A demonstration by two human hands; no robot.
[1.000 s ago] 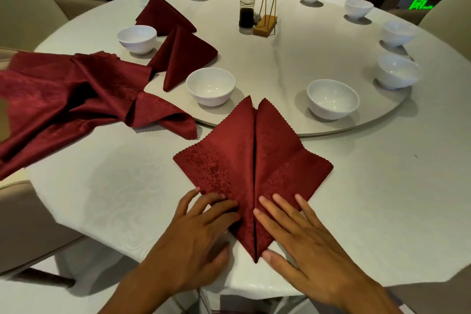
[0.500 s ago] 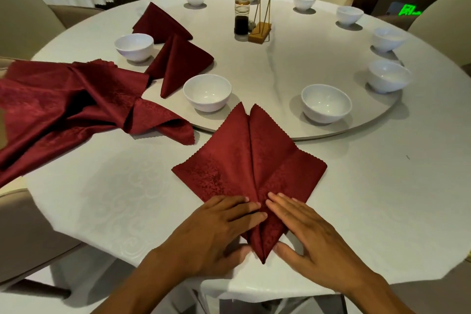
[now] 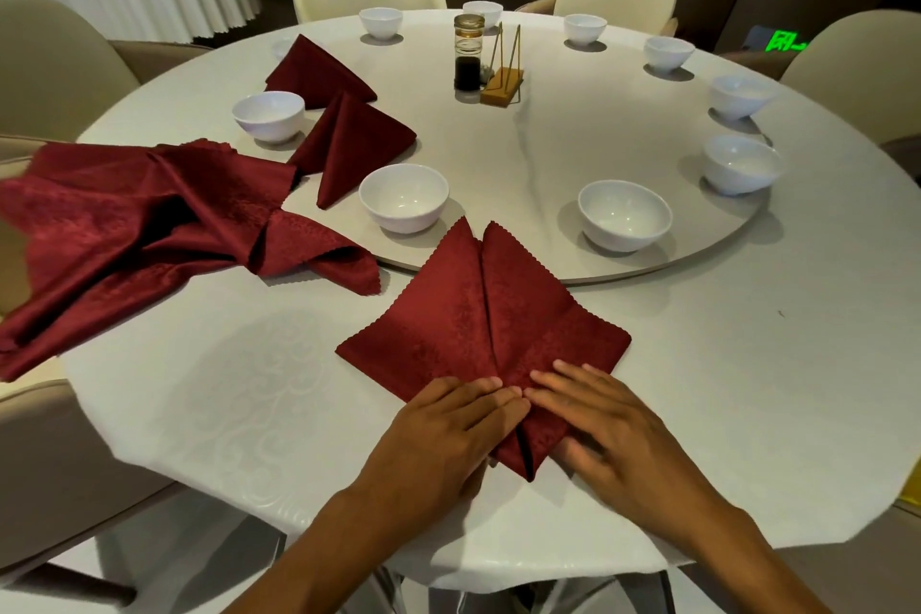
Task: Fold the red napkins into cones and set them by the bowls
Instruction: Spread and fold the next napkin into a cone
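The round counter (image 3: 747,389), under a white cloth, carries a raised turntable (image 3: 548,155) ringed with white bowls. A heap of unfolded red napkins (image 3: 149,234) lies at the left edge, so most of the folding looks to be left. Two finished cones (image 3: 349,135) already lie on the turntable by the left bowl (image 3: 269,115) and the near-left bowl (image 3: 403,197); the near-right bowl (image 3: 624,214) and the others round the far side have none beside them.

The napkin in work (image 3: 478,319) lies flat on the counter at the near edge, its two upper flaps meeting along a centre crease, its lower point toward the person. It seems about midway through its fold, not yet a cone.

The left hand (image 3: 448,429) presses down on the lower left part with fingers straight and together. The right hand (image 3: 613,424) does the same on the lower right, its grip flat and spread, fingertips of both nearly touching at the crease.
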